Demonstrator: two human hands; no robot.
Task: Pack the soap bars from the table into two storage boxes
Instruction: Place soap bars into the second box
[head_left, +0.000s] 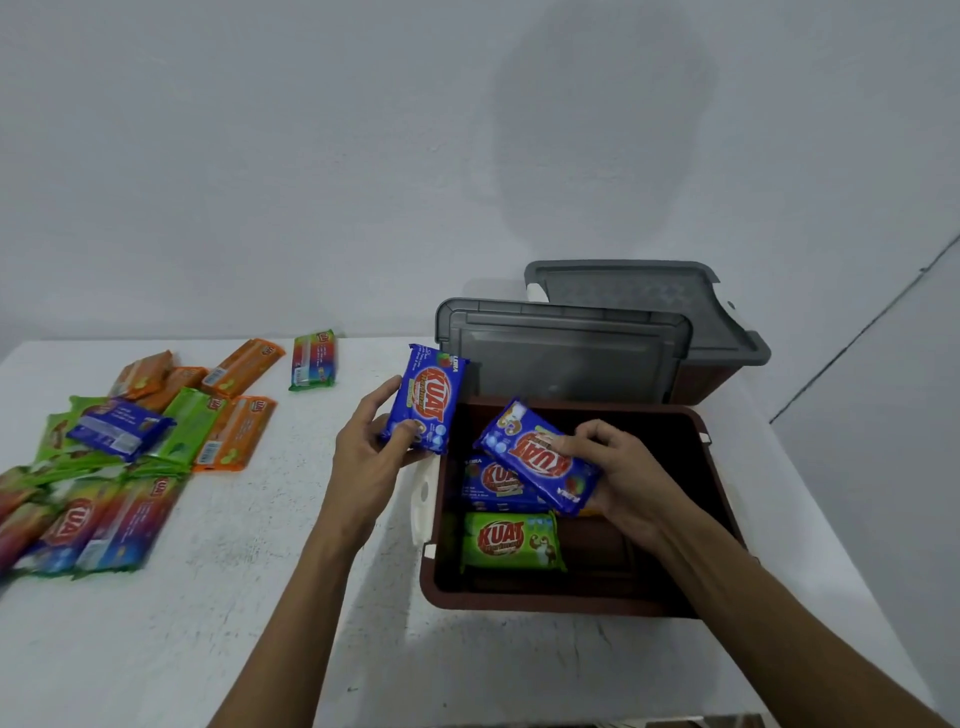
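Left hand (371, 436) grips blue bar (427, 397), 10 o'clock of brown box (545, 605). Right hand (618, 478) pinches second blue bar (540, 457) tilted over it. Risk: slick wrapper slips, lands crooked.

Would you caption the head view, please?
Left hand holds one blue soap bar, right hand another, at the brown box.

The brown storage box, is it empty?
No, a green soap bar and a blue soap bar lie on the floor of the brown storage box.
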